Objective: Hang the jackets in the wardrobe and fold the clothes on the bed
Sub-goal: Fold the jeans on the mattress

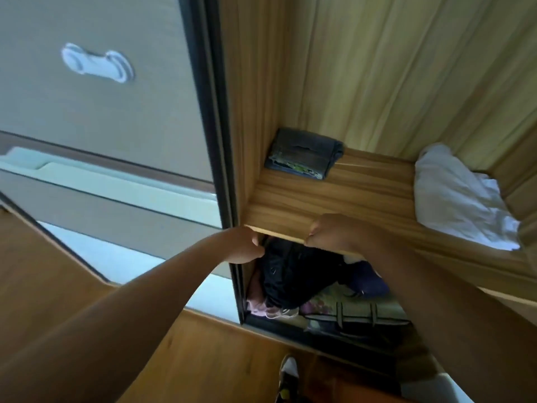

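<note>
Hanging just under the front edge of a light wooden shelf, a black jacket with a small dark button sits at the left end of the lower compartment of the wooden wardrobe. Its top is hidden behind the shelf edge, so I cannot tell what it hangs from. The left hand reaches in beside the dark door frame, its fingers curled onto the jacket's upper left edge and gripping the fabric there. The right hand is raised in front of the shelf edge, just above the jacket, with fingers and thumb drawn tightly together. What they pinch, if anything, cannot be told from this angle.

Below the jacket lies a pale pink garment, and to its right a dark purple bundle and a flower-patterned storage bag with grey straps.

On the shelf, a folded grey-blue denim garment sits in the back left corner, well apart from a crumpled white cloth at the right end.

To the left stands the grey sliding door, blurred, carrying a white plastic latch. Brown wooden flooring runs beneath, and a shoe's white toe shows at the bottom edge.
</note>
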Motion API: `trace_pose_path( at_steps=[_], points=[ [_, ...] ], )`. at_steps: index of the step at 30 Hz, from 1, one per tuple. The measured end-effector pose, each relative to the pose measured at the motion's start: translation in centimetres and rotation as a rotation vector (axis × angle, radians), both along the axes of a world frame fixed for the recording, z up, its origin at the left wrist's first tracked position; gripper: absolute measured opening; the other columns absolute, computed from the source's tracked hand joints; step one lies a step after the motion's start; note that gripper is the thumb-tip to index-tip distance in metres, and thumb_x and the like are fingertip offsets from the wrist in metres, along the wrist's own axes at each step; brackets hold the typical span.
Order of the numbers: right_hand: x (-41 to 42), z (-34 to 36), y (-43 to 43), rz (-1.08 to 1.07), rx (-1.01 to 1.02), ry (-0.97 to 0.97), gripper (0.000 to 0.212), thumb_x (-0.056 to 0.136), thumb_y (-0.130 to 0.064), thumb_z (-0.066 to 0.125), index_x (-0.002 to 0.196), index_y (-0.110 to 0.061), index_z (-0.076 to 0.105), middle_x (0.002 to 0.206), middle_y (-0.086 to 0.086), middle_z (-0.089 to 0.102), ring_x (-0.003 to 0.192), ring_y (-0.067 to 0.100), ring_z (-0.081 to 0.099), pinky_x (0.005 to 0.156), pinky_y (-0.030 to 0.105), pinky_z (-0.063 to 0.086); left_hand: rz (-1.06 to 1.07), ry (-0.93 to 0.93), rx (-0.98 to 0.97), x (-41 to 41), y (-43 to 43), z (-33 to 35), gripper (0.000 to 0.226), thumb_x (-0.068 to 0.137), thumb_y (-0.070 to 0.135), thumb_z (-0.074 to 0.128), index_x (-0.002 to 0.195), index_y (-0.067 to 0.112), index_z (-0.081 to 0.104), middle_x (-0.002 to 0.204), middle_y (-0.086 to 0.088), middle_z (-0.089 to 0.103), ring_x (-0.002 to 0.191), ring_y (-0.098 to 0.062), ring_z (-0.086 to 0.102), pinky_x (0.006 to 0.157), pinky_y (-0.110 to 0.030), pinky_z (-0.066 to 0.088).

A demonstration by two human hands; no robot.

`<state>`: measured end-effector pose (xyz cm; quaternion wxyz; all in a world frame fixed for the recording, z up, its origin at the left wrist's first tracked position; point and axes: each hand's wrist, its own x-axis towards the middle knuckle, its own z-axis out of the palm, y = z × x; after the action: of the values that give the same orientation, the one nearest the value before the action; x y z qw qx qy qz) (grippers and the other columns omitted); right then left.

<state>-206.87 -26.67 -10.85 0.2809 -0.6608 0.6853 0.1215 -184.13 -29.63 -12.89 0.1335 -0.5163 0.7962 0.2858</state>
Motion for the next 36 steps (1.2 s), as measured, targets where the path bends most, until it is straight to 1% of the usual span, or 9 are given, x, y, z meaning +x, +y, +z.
trace_pose_path(
  at_steps=[3,6,11,16,20,24,28,32,36],
  points=[
    [6.0,0.6,4.0,0.043,0.036,-0.018,0.039,0.099,-0.043,0.057,0.123,-0.014,0.068,0.128,0.005,0.062,0.105,0.02,0.056,0.071,0.026,0.038,0.052,-0.034,0.04,6.5,4.2,-0.6,0.042,0.1,0.039,0.051,0.128,0.012,0.065,0.133,-0.007,0.063,0.119,-0.026,0.059,0.085,-0.028,0.042],
    [13.3,1.5,6.9,0.147,0.068,-0.024,0.041,0.104,-0.04,0.052,0.127,-0.009,0.065,0.109,0.002,0.063,0.081,0.013,0.054,0.052,0.018,0.032,0.14,-0.057,0.037,13.6,7.5,-0.9,0.042,0.1,0.037,0.05,0.13,0.011,0.064,0.133,-0.005,0.062,0.119,-0.024,0.058,0.086,-0.029,0.041],
    [26.0,1.7,7.7,0.34,0.076,-0.046,0.044,0.103,-0.039,0.05,0.124,-0.003,0.063,0.124,0.014,0.063,0.093,0.021,0.055,0.059,0.023,0.037,0.346,-0.101,0.038,26.0,11.8,-1.2,0.042,0.102,0.035,0.046,0.131,0.008,0.061,0.135,-0.008,0.06,0.112,-0.022,0.059,0.088,-0.03,0.043],
    [38.1,1.6,6.7,0.578,0.074,-0.017,0.044,0.103,-0.041,0.049,0.126,-0.006,0.063,0.12,0.005,0.062,0.085,0.02,0.057,0.062,0.024,0.038,0.594,-0.09,0.029,37.9,15.6,-2.1,0.042,0.1,0.036,0.052,0.123,0.005,0.066,0.126,-0.011,0.067,0.113,-0.026,0.062,0.099,-0.039,0.049],
    [48.3,0.6,5.6,0.776,0.073,-0.003,0.039,0.102,-0.042,0.051,0.128,-0.015,0.062,0.128,0.002,0.06,0.101,0.02,0.058,0.069,0.027,0.042,0.812,-0.1,0.089,46.8,19.5,-2.8,0.039,0.102,0.039,0.049,0.114,0.006,0.067,0.124,-0.011,0.068,0.114,-0.028,0.062,0.099,-0.039,0.05],
    [59.7,-0.8,4.8,1.035,0.07,-0.015,0.039,0.101,-0.04,0.053,0.12,-0.009,0.065,0.101,0.0,0.063,0.083,0.017,0.057,0.058,0.026,0.042,1.098,-0.101,0.109,54.2,23.8,-3.3,0.036,0.102,0.03,0.05,0.124,0.007,0.067,0.126,-0.009,0.066,0.116,-0.027,0.062,0.096,-0.034,0.048],
    [71.5,-2.6,5.5,1.282,0.057,0.014,0.039,0.096,-0.049,0.056,0.106,-0.015,0.074,0.107,0.008,0.073,0.096,0.026,0.068,0.086,0.038,0.056,1.404,-0.114,0.098,59.8,28.6,-3.3,0.035,0.101,0.031,0.05,0.122,0.008,0.067,0.128,-0.012,0.066,0.117,-0.03,0.061,0.092,-0.033,0.047],
    [81.3,-3.4,9.0,1.537,0.069,0.043,0.035,0.094,-0.047,0.059,0.11,-0.02,0.074,0.113,0.003,0.072,0.105,0.026,0.066,0.092,0.037,0.055,1.658,-0.105,0.099,63.0,34.6,-3.6,0.044,0.101,0.032,0.045,0.112,-0.004,0.067,0.12,-0.022,0.066,0.112,-0.037,0.061,0.09,-0.037,0.047],
    [89.1,-4.9,15.1,1.762,0.064,0.06,0.034,0.091,-0.047,0.061,0.11,-0.022,0.073,0.115,0.002,0.074,0.105,0.024,0.067,0.095,0.036,0.054,1.847,-0.143,0.128,64.3,41.5,-4.2,0.043,0.099,0.037,0.048,0.116,0.003,0.068,0.12,-0.018,0.067,0.111,-0.036,0.062,0.09,-0.038,0.051]
  ],
)
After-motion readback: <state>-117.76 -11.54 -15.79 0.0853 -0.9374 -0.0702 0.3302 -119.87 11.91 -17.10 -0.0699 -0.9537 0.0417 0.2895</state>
